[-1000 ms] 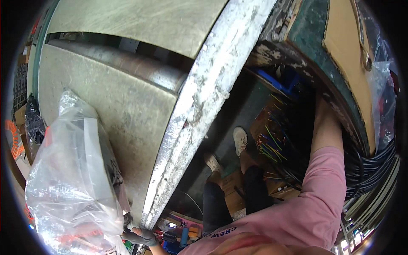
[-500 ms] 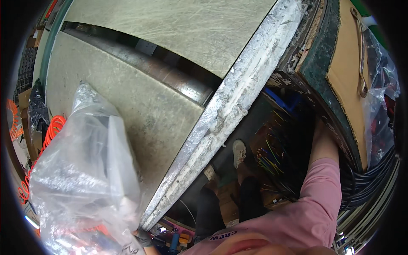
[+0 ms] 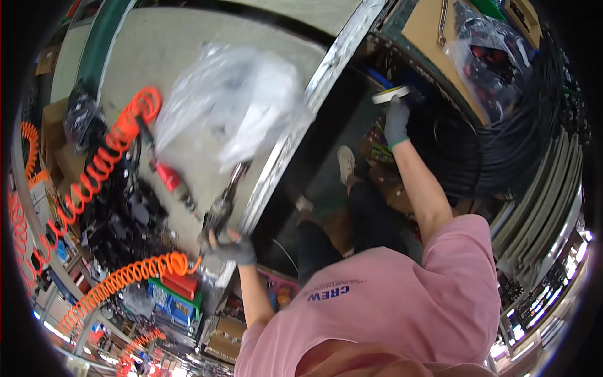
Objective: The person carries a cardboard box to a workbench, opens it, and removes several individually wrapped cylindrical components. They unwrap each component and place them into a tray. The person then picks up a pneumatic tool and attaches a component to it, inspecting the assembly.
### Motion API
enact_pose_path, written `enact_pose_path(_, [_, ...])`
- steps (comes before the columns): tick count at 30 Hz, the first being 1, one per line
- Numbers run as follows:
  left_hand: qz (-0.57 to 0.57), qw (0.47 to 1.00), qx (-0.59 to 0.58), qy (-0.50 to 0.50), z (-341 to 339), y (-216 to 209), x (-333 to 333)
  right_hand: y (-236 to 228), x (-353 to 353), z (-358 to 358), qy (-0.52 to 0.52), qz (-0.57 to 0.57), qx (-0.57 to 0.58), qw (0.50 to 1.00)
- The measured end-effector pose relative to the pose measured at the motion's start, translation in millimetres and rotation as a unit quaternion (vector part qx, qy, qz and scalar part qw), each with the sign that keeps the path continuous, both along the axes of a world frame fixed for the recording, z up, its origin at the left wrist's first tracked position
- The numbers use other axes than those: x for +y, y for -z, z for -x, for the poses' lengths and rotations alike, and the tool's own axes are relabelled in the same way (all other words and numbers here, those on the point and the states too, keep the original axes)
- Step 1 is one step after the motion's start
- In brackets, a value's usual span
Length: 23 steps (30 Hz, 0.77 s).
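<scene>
In my gloved right hand (image 3: 396, 122) is a flat white roll of tape (image 3: 391, 95), held up by the fingers beside the dark bench on the right. My gloved left hand (image 3: 233, 250) has its fingers closed around the rear end of a grey metal air tool (image 3: 220, 208), at the near edge of the pale metal tabletop. The tool's front end reaches under a crumpled clear plastic bag (image 3: 245, 103), which hides its tip. Left of it lies a red air tool (image 3: 168, 178) with a thin metal nose.
Orange coiled hoses (image 3: 103, 163) hang on the left. A silvery taped edge (image 3: 276, 166) borders the tabletop. Cardboard (image 3: 433, 47), a wrench (image 3: 442, 25) and a bag of red-and-dark parts (image 3: 490, 60) top the right bench. Black cable coils (image 3: 490, 163) hang below it.
The view has swung back and shows more of the left side. My right hand has come out from under the right bench with the tape roll. The plastic bag now lies farther from me.
</scene>
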<state>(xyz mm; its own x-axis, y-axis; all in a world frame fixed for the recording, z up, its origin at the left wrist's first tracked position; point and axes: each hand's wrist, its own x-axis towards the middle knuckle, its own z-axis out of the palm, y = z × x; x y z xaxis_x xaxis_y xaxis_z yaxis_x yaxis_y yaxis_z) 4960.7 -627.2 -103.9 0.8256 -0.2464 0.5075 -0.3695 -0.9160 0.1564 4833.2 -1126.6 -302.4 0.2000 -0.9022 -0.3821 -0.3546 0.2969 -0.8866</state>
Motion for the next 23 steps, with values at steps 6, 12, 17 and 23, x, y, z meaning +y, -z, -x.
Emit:
enact_pose_path(6, [0.133,0.965,0.131,0.183,38,-96,-72,-219,163,16,-0.162,-0.292,-0.289,0.897])
enact_pose_path(12, [0.356,0.815,0.385,0.248,40,-143,-90,-315,238,8,-0.393,-0.078,-0.164,0.901])
enact_pose_path(17, [0.502,0.657,0.541,0.152,30,-161,-65,-342,275,4,-0.455,0.057,-0.189,0.868])
enact_pose_path(23, [0.339,0.815,0.324,0.339,24,-172,-28,-351,304,1,-0.314,-0.276,-0.333,0.846])
